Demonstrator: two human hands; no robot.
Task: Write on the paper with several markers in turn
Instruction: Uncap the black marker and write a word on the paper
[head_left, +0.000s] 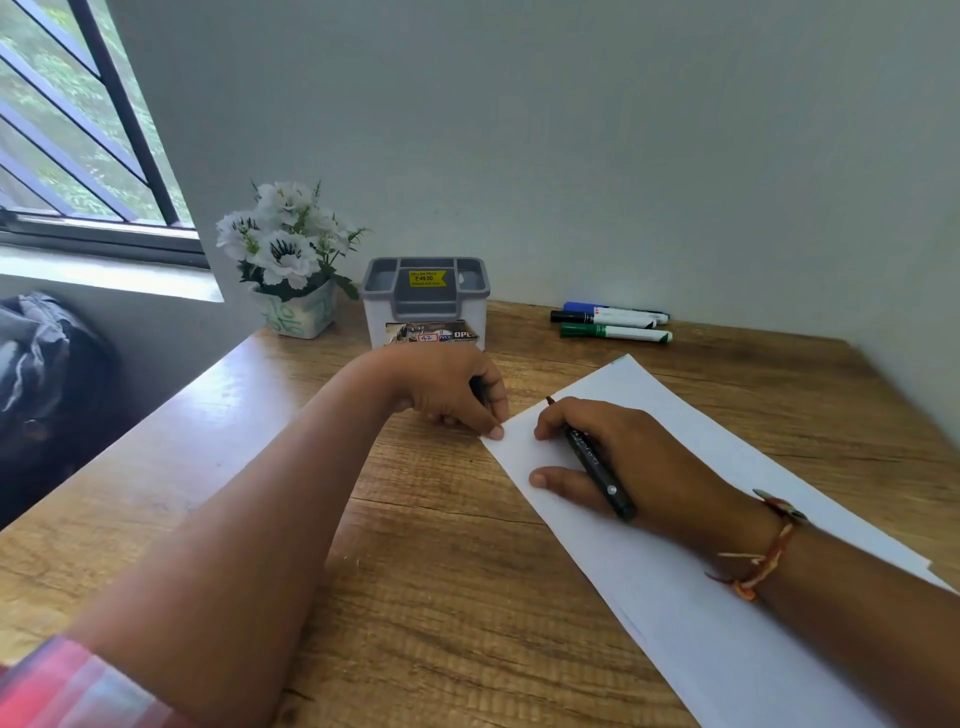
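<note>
A white sheet of paper (670, 587) lies at an angle on the wooden desk (441, 571). My right hand (628, 462) rests on the sheet, gripping a black-bodied marker (597, 467) whose uncapped reddish tip points up and away at the sheet's left edge. My left hand (452, 389) sits curled just left of the paper, with a fingertip pressing down the paper's near-left corner. It is closed around a small dark piece (476, 388) that looks like the marker's cap. A blue marker (613, 310), a black marker (602, 318) and a green marker (615, 332) lie capped by the back wall.
A grey desk organiser (426, 301) stands behind my left hand. A pot of white flowers (291, 260) is to its left at the desk's back corner. The wall borders the desk at the back and right. A dark bag (47, 374) lies off the left edge.
</note>
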